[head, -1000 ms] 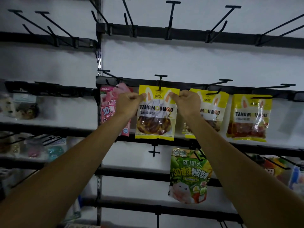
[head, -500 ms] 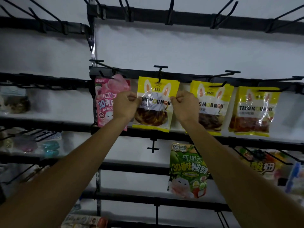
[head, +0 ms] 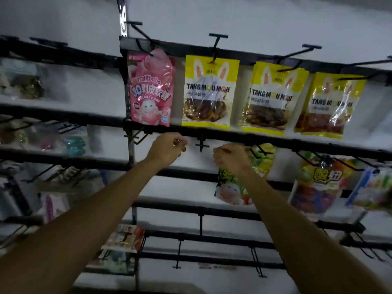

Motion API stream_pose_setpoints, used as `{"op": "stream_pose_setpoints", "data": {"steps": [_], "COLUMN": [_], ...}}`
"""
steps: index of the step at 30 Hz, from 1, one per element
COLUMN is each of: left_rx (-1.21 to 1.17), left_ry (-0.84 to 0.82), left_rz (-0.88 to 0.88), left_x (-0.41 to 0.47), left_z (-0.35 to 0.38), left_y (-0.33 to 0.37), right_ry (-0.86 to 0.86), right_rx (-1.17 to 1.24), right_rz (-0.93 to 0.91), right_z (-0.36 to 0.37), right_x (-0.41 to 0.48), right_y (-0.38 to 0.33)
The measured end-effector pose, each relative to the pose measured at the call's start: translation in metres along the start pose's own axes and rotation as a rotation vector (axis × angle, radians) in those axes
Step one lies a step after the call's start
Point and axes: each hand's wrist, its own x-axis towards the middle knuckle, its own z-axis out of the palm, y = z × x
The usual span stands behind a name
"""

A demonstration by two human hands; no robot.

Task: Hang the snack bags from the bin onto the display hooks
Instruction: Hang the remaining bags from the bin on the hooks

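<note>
The left hand (head: pixel 167 148) and right hand (head: pixel 230 154) are hovering curled, empty, under the hung yellow bag (head: pixel 210 92) — next probably fetching another from the bin.

Upper rail, left to right: pink bag (head: pixel 151 90), first yellow bag (head: pixel 209 94), second yellow bag (head: pixel 273 98), third yellow bag (head: pixel 327 107), side by side, each on a black hook. Yellow bags: rabbit-ear print, "TANG MOU MOU", clear window onto dark sweets (reddish in the third); first hangs straight from its hook (head: pixel 216 46), the other two tilt. Lower rail: bare hook (head: pixel 201 143) below first yellow bag; green bag (head: pixel 230 187) hangs right of it, partly hidden.
</note>
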Motion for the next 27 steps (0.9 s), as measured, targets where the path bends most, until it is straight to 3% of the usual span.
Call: {"op": "stream_pose_setpoints", "data": {"steps": [3, 5, 18, 27], "left_rx": [0.481, 0.663, 0.658, 0.641], "left_ry": [-0.317, -0.452, -0.571, -0.603], "left_rz": [-0.008, -0.002, -0.417, -0.592], "left_x": [-0.030, -0.055, -0.284, -0.368], "left_z": [0.013, 0.024, 0.083, 0.068], "left_y": [-0.013, -0.019, -0.106, -0.162], "right_ry": [-0.074, -0.158, -0.749, -0.945], "right_rx": [-0.157, -0.336, -0.436, -0.476], "right_rz": [0.005, -0.034, 0.070, 0.012], "right_z": [0.015, 0.028, 0.149, 0.221], "right_x": [-0.024, -0.041, -0.208, -0.255], "right_y": [0.024, 0.039, 0.168, 0.191]}}
